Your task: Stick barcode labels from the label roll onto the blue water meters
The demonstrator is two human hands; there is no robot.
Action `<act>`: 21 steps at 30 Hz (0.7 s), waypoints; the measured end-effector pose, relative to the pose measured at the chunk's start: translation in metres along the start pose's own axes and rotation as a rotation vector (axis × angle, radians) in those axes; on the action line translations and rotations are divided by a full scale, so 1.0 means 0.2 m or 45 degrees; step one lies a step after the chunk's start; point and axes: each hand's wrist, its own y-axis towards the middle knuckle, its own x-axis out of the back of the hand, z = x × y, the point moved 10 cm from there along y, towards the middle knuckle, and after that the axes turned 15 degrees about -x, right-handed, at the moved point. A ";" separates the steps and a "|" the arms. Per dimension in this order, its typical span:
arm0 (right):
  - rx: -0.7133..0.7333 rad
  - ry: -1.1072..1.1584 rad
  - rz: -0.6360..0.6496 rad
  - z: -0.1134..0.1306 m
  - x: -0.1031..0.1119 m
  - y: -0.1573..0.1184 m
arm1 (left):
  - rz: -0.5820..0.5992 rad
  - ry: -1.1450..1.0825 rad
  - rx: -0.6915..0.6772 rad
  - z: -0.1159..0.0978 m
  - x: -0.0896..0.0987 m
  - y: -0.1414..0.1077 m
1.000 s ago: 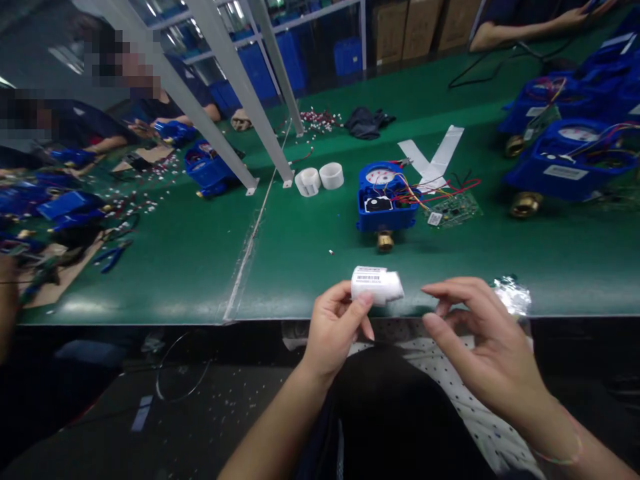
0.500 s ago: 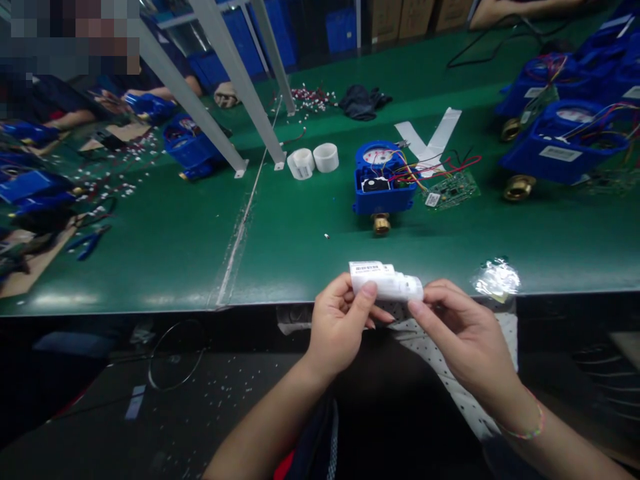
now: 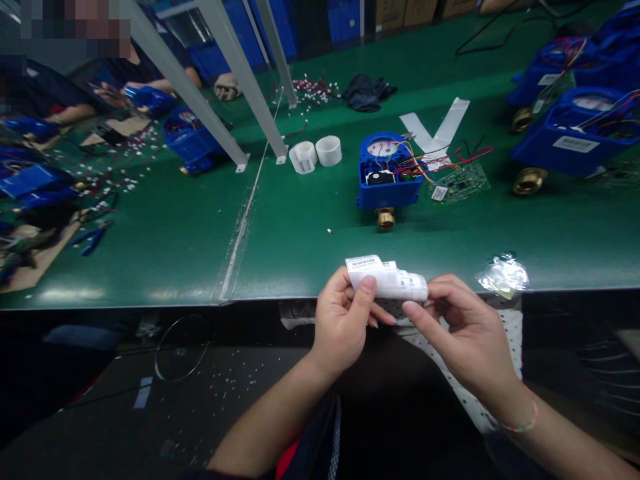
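A roll of white barcode labels [image 3: 387, 279], its turns slid out into a stepped cone, is held just over the table's front edge. My left hand [image 3: 343, 320] grips its left part, thumb across the front and fingers behind. At the narrow right end, my right hand [image 3: 465, 330] has its curled fingertips against the roll, with the thumb just beneath. Beyond the hands stands an uncased blue water meter [image 3: 387, 190] with a brass fitting. Coloured wires run from it to a green circuit board [image 3: 463, 185] lying alongside.
Two white label rolls [image 3: 303, 159] stand left of the meter. White backing strips [image 3: 435, 137] lie behind the board. More blue meters [image 3: 575, 137] crowd the right. A crumpled clear bag [image 3: 504, 275] lies at the front edge. Grey posts [image 3: 245, 80] rise at left, near a co-worker's arm [image 3: 75, 113].
My right thumb has shifted slightly left and down from the roll's end. The whole scene has moved a little in view; the roll remains between both hands.
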 end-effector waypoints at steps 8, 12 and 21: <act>0.020 -0.078 -0.035 0.02 -0.01 0.00 | -0.011 -0.007 0.008 0.02 0.01 0.00; 0.192 -0.166 -0.081 0.07 0.00 -0.02 | 0.007 -0.059 0.006 0.04 0.02 0.00; 0.372 -0.314 -0.115 0.09 -0.01 -0.05 | 0.044 -0.175 0.007 0.08 0.05 -0.02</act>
